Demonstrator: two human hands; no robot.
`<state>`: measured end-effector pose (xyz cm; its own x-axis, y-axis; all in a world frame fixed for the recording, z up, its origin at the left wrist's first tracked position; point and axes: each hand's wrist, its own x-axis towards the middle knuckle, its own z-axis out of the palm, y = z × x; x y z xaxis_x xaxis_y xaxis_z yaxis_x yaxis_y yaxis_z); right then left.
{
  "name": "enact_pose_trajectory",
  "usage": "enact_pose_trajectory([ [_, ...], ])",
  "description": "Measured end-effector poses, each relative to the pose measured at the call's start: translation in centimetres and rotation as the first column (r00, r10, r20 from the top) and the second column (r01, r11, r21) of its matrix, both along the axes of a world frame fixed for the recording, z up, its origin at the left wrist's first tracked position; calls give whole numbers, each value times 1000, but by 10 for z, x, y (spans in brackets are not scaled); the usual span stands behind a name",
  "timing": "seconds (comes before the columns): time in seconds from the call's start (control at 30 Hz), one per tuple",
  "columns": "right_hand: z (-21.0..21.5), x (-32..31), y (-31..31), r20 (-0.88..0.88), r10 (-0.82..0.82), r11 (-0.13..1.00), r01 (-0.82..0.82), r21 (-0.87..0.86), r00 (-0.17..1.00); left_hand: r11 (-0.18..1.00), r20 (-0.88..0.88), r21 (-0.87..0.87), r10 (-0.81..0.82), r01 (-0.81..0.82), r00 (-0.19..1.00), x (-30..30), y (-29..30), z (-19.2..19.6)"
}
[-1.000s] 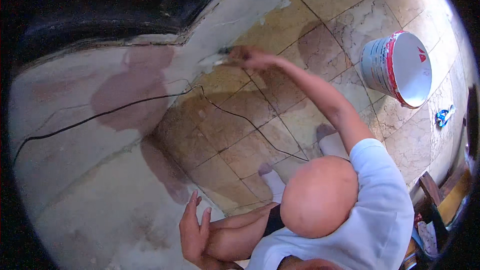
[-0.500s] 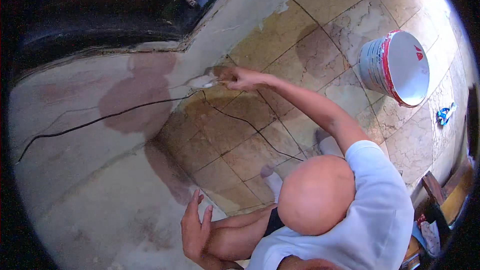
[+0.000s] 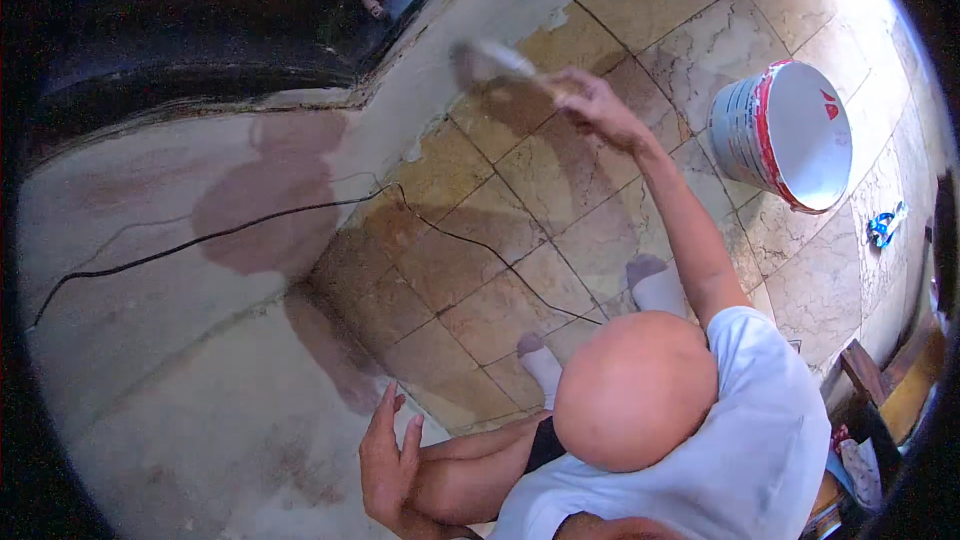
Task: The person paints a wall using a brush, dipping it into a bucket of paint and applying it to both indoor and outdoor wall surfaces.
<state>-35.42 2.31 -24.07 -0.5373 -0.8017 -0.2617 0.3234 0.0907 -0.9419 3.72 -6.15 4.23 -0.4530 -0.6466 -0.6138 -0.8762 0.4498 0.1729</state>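
Observation:
My right hand [image 3: 600, 112] is closed on the tan handle of a small hand tool with a pale, flat end [image 3: 503, 58]. Motion blurs that end, so whether it is a brush or a scraper I cannot tell. It hovers near the foot of the plastered wall [image 3: 420, 90], where wall and tiles meet; touching or apart is unclear. My left hand [image 3: 385, 465] holds nothing, fingers apart, beside my bent leg and close to the pale plastered surface [image 3: 200, 410] at the left. A thin black cable [image 3: 270, 212] crosses that surface and bends onto the floor tiles.
To the right, a white bucket with a red rim [image 3: 770, 135] lies tipped on the tiled floor [image 3: 560, 270]. Beyond it is a small blue-and-white item [image 3: 885, 225]. Wooden pieces [image 3: 890, 380] are piled at the lower right. A dark recess [image 3: 220, 30] opens at the upper left.
My right hand has swung up and to the right with the tool, away from the cable's bend. My left hand has stayed almost still.

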Motion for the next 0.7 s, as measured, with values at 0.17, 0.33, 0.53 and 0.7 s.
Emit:
enact_pose_trajectory([
  [0.17,-3,63,-88,-186,385,878,-420,-227,904,1000,-1,5,-2,2,1000,-3,2,2],
  [0.33,11,65,-122,-57,545,835,-548,-52,836,1000,19,-3,4,-4,1000,-8,5,1],
  [0.53,9,25,-67,-73,238,968,-242,-59,968,1000,6,-7,-3,3,1000,-6,3,4],
  [0.7,-10,66,-95,-320,242,892,-340,-298,916,999,3,29,-23,23,1000,-14,2,2],
])
